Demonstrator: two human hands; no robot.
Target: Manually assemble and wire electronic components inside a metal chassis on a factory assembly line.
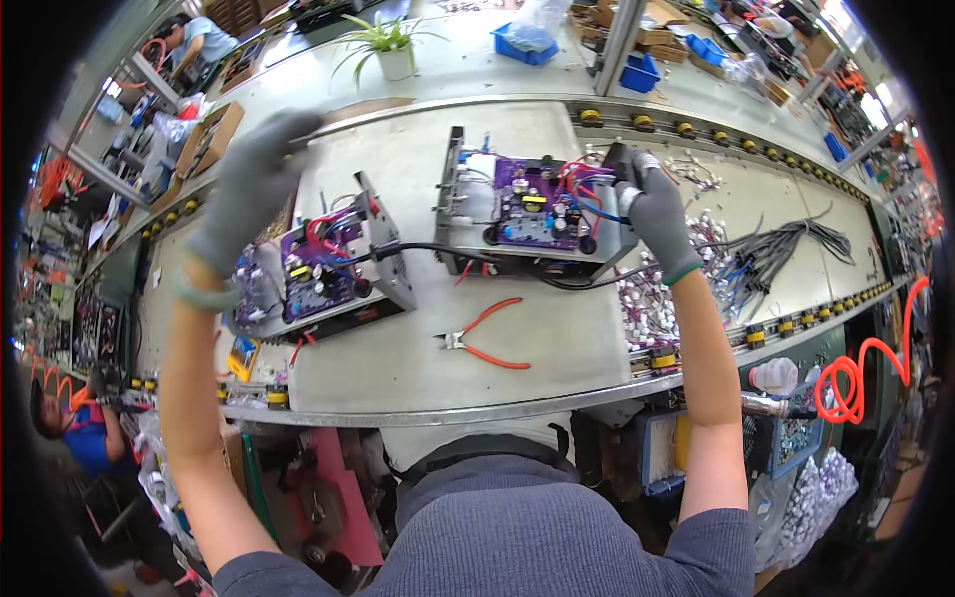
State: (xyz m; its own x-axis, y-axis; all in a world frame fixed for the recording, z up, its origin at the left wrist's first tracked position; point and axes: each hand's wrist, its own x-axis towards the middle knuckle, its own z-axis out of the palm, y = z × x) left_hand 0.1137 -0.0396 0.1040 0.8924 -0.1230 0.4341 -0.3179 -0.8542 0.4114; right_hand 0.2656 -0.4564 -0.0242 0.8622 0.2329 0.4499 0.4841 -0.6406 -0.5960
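Pale workbench (398, 363), right hand (659, 214) clamped on circuit-board chassis (537, 207), blurred left hand (257, 184), grip unclear, diagonal cutters (455, 340) between hands.

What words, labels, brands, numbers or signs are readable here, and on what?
None I can read.
Left purple circuit board: any markings too small.
Right purple circuit board: same.
Orange-handled cutters: no legible marking.
Yellow-and-blue item at the bench's left: too small and blurred.
Background shelves and boxes: too blurred.
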